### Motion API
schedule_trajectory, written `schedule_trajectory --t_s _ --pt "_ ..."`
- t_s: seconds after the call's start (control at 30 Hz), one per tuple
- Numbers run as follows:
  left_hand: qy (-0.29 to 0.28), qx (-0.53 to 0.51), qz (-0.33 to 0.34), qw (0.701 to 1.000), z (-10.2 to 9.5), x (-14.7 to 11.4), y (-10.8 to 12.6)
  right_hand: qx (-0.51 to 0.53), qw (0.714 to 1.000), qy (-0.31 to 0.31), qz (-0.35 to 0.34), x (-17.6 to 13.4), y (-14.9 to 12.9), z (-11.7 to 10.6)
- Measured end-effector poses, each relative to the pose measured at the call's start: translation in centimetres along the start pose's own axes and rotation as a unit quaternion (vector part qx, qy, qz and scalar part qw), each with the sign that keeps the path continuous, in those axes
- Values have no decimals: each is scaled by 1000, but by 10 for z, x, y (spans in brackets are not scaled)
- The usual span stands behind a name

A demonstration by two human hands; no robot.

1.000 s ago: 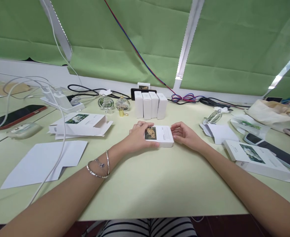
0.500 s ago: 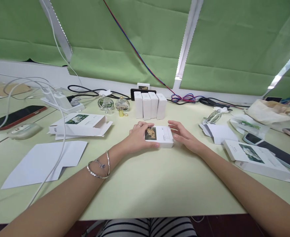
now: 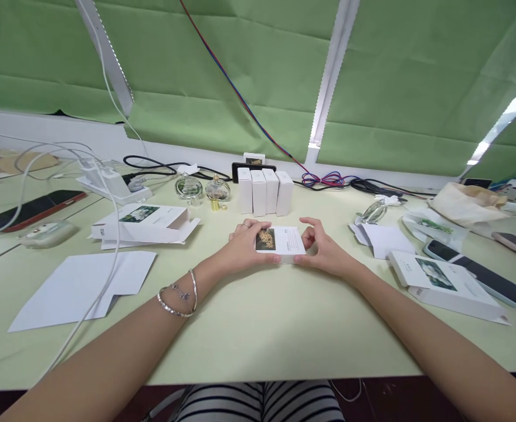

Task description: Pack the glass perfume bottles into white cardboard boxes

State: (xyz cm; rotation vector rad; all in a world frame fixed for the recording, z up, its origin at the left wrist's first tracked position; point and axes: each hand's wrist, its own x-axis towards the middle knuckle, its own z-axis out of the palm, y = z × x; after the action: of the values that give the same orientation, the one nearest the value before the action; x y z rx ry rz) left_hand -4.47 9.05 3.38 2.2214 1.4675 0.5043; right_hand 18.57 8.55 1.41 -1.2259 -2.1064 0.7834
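A small white carton (image 3: 288, 239) with a picture of yellow flowers lies flat on the table in front of me. My left hand (image 3: 244, 245) is closed around its left end, thumb along the near side and fingers at the far side. At the right end is my right hand (image 3: 326, 251), its thumb on the near corner and its other fingers bent against the end, the index finger raised. Behind the carton stand several plain white boxes (image 3: 258, 193) in a row. Two round glass bottles (image 3: 189, 186) are left of them, with a gold cap (image 3: 214, 204) close by.
At left lie an opened carton (image 3: 152, 225), a flat white card sheet (image 3: 82, 287), a phone (image 3: 29, 208) and a power strip (image 3: 112, 184). Another carton (image 3: 447, 281), a phone (image 3: 489, 280), a glass bottle (image 3: 373, 212) and a cloth bag (image 3: 464, 202) are at right. A white cable (image 3: 118, 234) crosses the left side.
My right hand has moved in against the carton's right end, its thumb now on the near corner and its fingers more bent. My left hand keeps its hold.
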Motion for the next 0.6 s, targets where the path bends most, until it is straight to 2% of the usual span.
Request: schedule_trajectory --t_s 0.37,0.6 --pt "-4 -3 4 1000 1 1 -1 7 998 -46 -40 0 2 0" --pt "-7 2 -1 1000 0 -1 0 -10 1000 -23 -14 2 3 4"
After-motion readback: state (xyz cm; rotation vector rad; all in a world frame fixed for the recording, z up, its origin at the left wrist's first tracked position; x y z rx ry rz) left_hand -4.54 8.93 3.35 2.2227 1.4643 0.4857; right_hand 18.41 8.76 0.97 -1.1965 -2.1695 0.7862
